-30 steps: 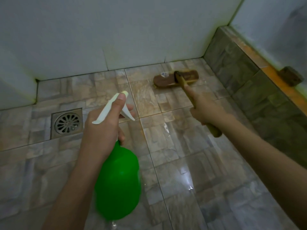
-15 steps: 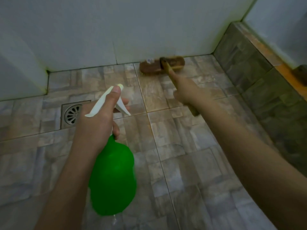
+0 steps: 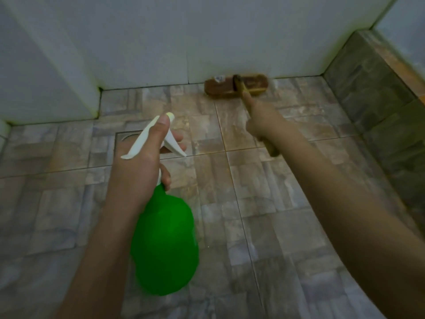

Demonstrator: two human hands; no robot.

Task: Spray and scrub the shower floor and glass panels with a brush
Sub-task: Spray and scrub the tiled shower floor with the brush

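Scrubbing the floor's [image 3: 287, 203] far edge, our right grip [image 3: 262, 122] held the stiff-looking brush [image 3: 236, 87] by its handle [image 3: 271, 149], left grip [image 3: 138, 166] the bottle [image 3: 164, 245].

No legible text in view. Only candidate is a small pale sticker [image 3: 219, 78] on the head of the brush [image 3: 236, 87], just beyond the right hand [image 3: 262, 122], too blurred to read. The green spray bottle [image 3: 164, 245] held in the left hand [image 3: 140, 166] reads as plain colour.
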